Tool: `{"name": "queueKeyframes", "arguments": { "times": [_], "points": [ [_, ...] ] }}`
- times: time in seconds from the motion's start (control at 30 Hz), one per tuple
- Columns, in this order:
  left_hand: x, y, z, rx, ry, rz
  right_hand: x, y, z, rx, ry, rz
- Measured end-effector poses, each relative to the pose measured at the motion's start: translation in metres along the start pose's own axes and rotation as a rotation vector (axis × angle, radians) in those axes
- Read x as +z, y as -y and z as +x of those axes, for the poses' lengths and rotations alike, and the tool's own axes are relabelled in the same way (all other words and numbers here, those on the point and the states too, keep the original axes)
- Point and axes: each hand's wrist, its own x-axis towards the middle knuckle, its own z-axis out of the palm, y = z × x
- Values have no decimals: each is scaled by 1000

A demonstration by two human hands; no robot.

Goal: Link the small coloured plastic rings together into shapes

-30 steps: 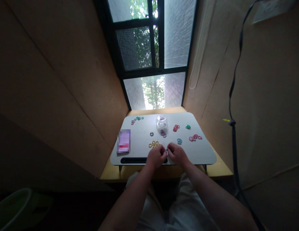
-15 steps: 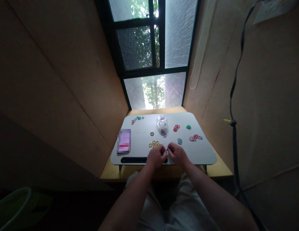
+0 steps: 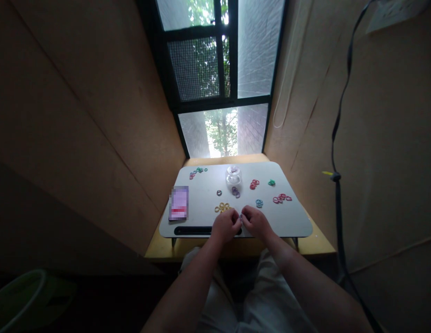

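Observation:
My left hand (image 3: 227, 224) and my right hand (image 3: 254, 221) meet over the front of the white lap table (image 3: 197, 203), fingers closed in a pinch. A small bluish bit shows between the fingertips, too tiny to name. Just beyond my left hand lie yellow rings (image 3: 222, 207), partly covered by it. Blue rings (image 3: 259, 203) rest past my right hand. Purple rings (image 3: 235, 192) sit in front of a clear jar (image 3: 233, 176), with a dark ring (image 3: 219, 193) to their left.
Red rings (image 3: 254, 184), pinkish-red rings (image 3: 282, 199) and green rings (image 3: 271, 182) are grouped on the right. Mixed rings (image 3: 197, 172) lie at the back left, above a phone (image 3: 179, 203). A black slot (image 3: 192, 230) runs along the front edge. A dark cable (image 3: 336, 199) hangs at right.

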Motion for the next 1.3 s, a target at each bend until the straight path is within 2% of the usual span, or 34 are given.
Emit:
{"name": "queueKeyframes", "arguments": {
  "times": [1.3],
  "points": [
    [-2, -3, 0, -22, -38, -49, 0, 0, 0, 24, -2, 0]
  ]
}}
